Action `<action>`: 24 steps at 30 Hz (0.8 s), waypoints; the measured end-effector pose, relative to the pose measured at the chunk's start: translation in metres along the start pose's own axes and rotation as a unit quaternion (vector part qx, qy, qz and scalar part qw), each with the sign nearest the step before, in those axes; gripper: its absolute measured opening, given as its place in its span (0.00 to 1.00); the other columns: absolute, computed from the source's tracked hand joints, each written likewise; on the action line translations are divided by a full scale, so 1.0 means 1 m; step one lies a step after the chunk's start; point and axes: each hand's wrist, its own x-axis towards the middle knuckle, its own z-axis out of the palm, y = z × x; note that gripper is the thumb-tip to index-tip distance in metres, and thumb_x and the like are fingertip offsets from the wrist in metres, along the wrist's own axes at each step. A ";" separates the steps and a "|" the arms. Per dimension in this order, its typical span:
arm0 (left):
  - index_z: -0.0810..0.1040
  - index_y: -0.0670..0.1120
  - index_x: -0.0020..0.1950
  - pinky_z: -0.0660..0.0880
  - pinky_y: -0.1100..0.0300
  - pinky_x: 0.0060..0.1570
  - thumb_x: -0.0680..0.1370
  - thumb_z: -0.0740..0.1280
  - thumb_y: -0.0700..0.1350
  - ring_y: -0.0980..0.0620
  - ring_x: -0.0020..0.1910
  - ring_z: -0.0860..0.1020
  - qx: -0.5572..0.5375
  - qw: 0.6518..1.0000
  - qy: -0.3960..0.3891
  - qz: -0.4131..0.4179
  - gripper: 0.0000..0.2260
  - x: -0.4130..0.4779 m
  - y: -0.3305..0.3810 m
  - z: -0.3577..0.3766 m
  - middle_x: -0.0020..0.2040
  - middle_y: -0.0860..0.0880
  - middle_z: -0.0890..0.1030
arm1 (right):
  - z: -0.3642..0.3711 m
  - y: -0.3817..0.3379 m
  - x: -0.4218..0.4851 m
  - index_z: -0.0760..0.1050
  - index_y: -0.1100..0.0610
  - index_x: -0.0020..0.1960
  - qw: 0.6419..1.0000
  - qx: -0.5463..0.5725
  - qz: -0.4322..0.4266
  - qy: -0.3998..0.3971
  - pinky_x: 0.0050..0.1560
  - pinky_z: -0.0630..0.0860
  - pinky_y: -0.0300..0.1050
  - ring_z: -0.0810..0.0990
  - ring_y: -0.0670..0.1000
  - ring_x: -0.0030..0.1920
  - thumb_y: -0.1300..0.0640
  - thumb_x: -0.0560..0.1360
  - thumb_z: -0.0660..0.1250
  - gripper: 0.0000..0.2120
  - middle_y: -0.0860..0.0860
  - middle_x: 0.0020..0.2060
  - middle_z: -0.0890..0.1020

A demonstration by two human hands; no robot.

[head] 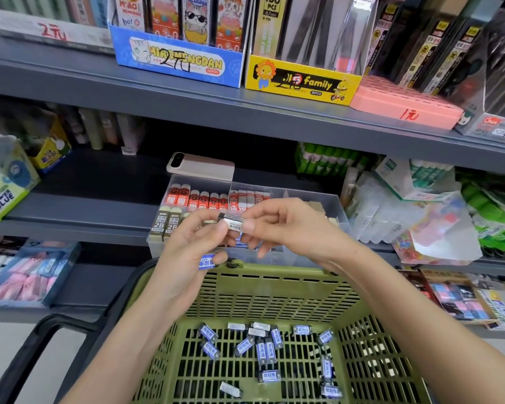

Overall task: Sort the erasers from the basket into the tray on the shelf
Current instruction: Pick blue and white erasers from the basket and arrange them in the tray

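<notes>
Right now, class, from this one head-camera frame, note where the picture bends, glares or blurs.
Head view: the wide lens bows the upper shelf edge. Head view: glare streaks the clear packs. Head view: the dark packs top right smear, while erasers in the basket look sharp.

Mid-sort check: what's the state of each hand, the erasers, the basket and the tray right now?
left hand, grips blue-label eraser, thumb on raised eraser.
right hand, pinches raised eraser.
basket, open, loose erasers scattered on its floor.
tray, on the shelf, lidless, partly filled with upright erasers.
</notes>
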 end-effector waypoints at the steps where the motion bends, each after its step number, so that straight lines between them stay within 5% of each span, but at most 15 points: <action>1: 0.81 0.50 0.45 0.71 0.65 0.29 0.67 0.71 0.46 0.52 0.41 0.79 0.003 1.000 -0.006 0.002 0.07 0.000 0.000 0.001 0.40 0.45 0.82 | 0.003 0.001 -0.001 0.79 0.58 0.47 1.000 0.009 -0.004 0.012 0.34 0.78 0.38 0.79 0.49 0.34 0.60 0.73 0.69 0.03 0.51 0.34 0.82; 7: 0.77 0.42 0.56 0.71 0.64 0.35 0.73 0.68 0.44 0.51 0.44 0.76 0.001 1.000 -0.012 0.009 0.13 -0.001 0.000 -0.002 0.44 0.45 0.81 | -0.023 0.006 0.007 0.79 0.56 0.47 0.994 -0.011 0.019 0.107 0.30 0.69 0.37 0.73 0.44 0.32 0.68 0.70 0.71 0.10 0.52 0.36 0.78; 11: 0.81 0.42 0.50 0.73 0.63 0.39 0.68 0.68 0.40 0.51 0.45 0.77 -0.096 0.995 -0.022 -0.009 0.11 -0.001 0.006 -0.007 0.44 0.45 0.80 | -0.041 0.015 0.012 0.79 0.58 0.47 0.990 -0.047 0.069 0.117 0.29 0.70 0.36 0.75 0.44 0.31 0.71 0.69 0.70 0.11 0.54 0.36 0.78; 16: 0.82 0.43 0.47 0.70 0.60 0.47 0.58 0.61 0.30 0.47 0.49 0.78 -0.184 0.983 -0.012 -0.021 0.21 0.003 0.007 -0.010 0.47 0.43 0.81 | -0.037 0.032 0.026 0.80 0.51 0.43 0.922 -0.335 0.072 0.179 0.47 0.72 0.44 0.77 0.47 0.39 0.58 0.66 0.75 0.08 0.45 0.33 0.78; 18: 0.81 0.42 0.48 0.75 0.60 0.46 0.62 0.60 0.28 0.46 0.48 0.79 -0.205 0.979 -0.002 -0.020 0.20 0.005 0.007 -0.011 0.47 0.43 0.81 | -0.028 0.035 0.028 0.80 0.50 0.47 0.895 -0.400 0.054 0.188 0.44 0.70 0.42 0.77 0.47 0.42 0.56 0.67 0.73 0.10 0.44 0.34 0.78; 24: 0.78 0.41 0.48 0.79 0.59 0.38 0.75 0.61 0.43 0.51 0.39 0.81 -0.138 0.990 0.029 -0.006 0.08 0.005 0.007 -0.004 0.40 0.45 0.81 | -0.017 0.043 0.032 0.78 0.48 0.49 0.868 -0.438 0.018 0.233 0.40 0.61 0.41 0.74 0.48 0.45 0.54 0.69 0.72 0.10 0.45 0.38 0.81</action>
